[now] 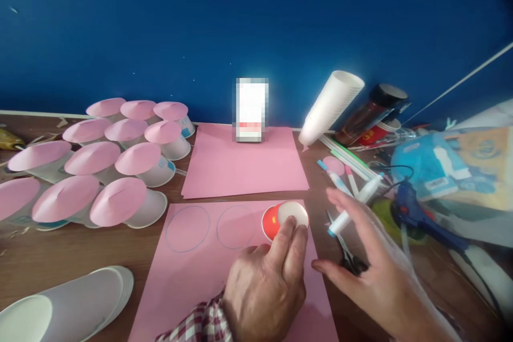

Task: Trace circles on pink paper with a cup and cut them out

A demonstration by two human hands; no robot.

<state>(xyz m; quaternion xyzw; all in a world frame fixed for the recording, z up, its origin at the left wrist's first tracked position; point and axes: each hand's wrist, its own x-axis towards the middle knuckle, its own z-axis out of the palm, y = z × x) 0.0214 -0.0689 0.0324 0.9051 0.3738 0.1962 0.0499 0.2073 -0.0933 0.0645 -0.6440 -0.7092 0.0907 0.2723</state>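
At the left of the table stand twelve upturned white cups topped with pink cones, in rows running from near to far. Nearer, a stack of white cups lies on its side at the left edge.

To their right, a pink sheet lies flat, with two drawn circles side by side on its far part. The red cup stands to the right of these, near the sheet's far right corner, its pale round end up. The left hand, in a checked sleeve, reaches in from the near side, back upward and wrist low. Two fingers lie straight and close together on the cup's pale end; the thumb is mostly hidden, so whether the hand also clamps the cup's side cannot be told. Beyond lies a stack of pink paper.

Farther right, the right hand comes from the near right corner, palm turned left, thumb and fingers spread wide apart with nothing gripped. Its thumb passes in front of the scissors; its fingers overlap a white marker in view, contact unclear. Beyond leans a tall cup stack, and at far right a blue glue gun rests beside a plastic bag.
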